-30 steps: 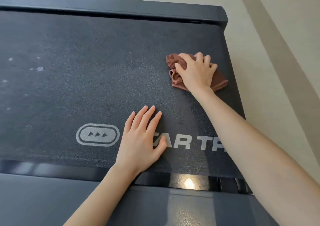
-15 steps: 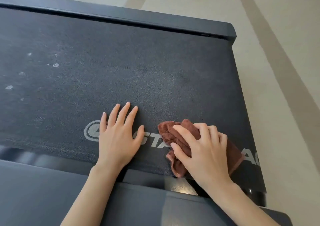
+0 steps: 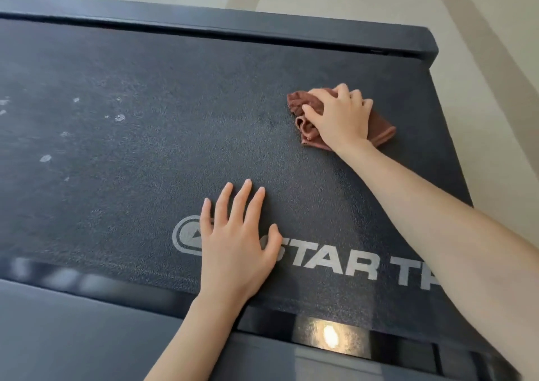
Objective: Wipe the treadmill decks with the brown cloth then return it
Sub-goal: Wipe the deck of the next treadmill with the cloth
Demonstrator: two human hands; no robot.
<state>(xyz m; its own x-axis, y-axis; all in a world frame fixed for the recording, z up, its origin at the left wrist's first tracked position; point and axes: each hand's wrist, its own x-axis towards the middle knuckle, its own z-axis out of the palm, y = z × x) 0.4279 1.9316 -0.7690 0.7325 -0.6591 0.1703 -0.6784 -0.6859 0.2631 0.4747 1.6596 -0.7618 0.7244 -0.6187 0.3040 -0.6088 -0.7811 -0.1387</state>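
The dark treadmill deck [image 3: 163, 135] fills most of the view, its belt printed with a white logo and the letters "STAR TR". A crumpled brown cloth [image 3: 303, 103] lies on the belt near its far right corner. My right hand [image 3: 339, 116] grips the cloth from above, fingers curled over its bunched folds, and covers its middle. My left hand [image 3: 236, 243] rests flat on the belt near the logo, fingers straight and spread, holding nothing.
Pale dust specks [image 3: 119, 117] dot the belt's left part. A dark side rail [image 3: 262, 27] runs along the far edge and a glossy rail [image 3: 329, 334] along the near edge. Beige floor [image 3: 481, 15] lies beyond and to the right.
My right hand has pushed the brown cloth from the near edge by the logo back out to the far right of the belt. My left hand stays flat near the logo.
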